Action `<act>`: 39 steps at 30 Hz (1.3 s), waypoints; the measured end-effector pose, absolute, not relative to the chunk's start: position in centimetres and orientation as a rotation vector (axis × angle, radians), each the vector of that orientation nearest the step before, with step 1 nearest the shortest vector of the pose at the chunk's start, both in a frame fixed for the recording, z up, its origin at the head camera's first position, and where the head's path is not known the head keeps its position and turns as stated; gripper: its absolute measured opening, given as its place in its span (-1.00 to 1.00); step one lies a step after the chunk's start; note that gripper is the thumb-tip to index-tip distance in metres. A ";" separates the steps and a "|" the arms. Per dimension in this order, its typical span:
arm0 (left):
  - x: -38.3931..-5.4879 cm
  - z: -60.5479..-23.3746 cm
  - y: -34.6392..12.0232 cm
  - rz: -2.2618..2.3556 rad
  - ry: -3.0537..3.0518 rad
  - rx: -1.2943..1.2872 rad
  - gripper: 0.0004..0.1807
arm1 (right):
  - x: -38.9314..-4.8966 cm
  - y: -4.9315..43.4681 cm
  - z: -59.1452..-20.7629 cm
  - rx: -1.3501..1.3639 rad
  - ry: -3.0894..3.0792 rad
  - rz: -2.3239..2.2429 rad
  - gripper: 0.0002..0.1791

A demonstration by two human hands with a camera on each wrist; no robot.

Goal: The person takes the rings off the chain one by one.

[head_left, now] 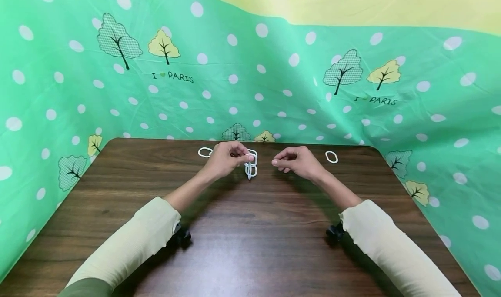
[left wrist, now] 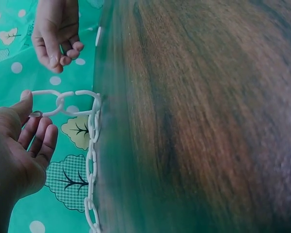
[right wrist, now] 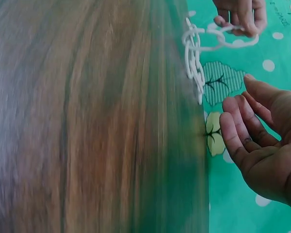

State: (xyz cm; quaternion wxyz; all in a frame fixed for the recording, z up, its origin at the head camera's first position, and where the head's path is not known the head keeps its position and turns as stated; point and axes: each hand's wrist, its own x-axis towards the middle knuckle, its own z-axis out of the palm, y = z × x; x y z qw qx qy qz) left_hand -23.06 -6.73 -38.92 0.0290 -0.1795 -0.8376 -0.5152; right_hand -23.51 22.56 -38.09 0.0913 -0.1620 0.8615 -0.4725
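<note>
White plastic chain links (left wrist: 92, 160) are joined into a chain, part of it lying on the table near its far edge. My left hand (head_left: 224, 161) pinches the end link (left wrist: 47, 92) between thumb and fingers, lifting it above the table. From that link hangs another with a small gap in its side, joined to the rest of the chain. To the right of the chain, my right hand (head_left: 299, 162) hovers over the table with relaxed, slightly bent fingers and holds nothing. In the right wrist view its fingers (right wrist: 235, 141) are apart from the chain.
A single white link (head_left: 331, 157) lies on the dark wooden table (head_left: 250, 245) at the far right. More white links (head_left: 205, 152) lie left of centre, partly behind my left hand. A green dotted cloth (head_left: 250, 79) hangs behind the table and along its sides.
</note>
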 end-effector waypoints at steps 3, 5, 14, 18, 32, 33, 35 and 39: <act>-23.0 -39.0 -6.7 -1.606 -2.569 -0.564 -0.81 | -23.4 21.8 -38.1 -0.499 2.543 -1.413 -0.74; -23.0 -39.0 -6.7 -1.614 -2.561 -0.569 -0.81 | -23.3 21.4 -38.1 -0.513 2.539 -1.418 -0.74; -23.2 -39.2 -6.5 -1.598 -2.575 -0.575 -0.83 | -23.1 20.0 -37.9 -0.542 2.518 -1.455 -0.74; -23.2 -39.1 -6.5 -1.591 -2.573 -0.574 -0.84 | -23.2 19.5 -37.7 -0.572 2.541 -1.446 -0.68; -23.1 -39.0 -6.4 -1.621 -2.577 -0.583 -0.81 | -23.1 17.9 -37.7 -0.632 2.508 -1.492 -0.76; -23.1 -39.0 -6.4 -1.620 -2.578 -0.580 -0.81 | -23.2 17.8 -37.8 -0.633 2.506 -1.497 -0.77; -23.0 -39.0 -6.5 -1.620 -2.578 -0.580 -0.82 | -23.2 17.6 -37.9 -0.636 2.494 -1.506 -0.77; -22.9 -39.1 -6.5 -1.615 -2.579 -0.578 -0.82 | -23.2 17.4 -38.0 -0.642 2.473 -1.520 -0.77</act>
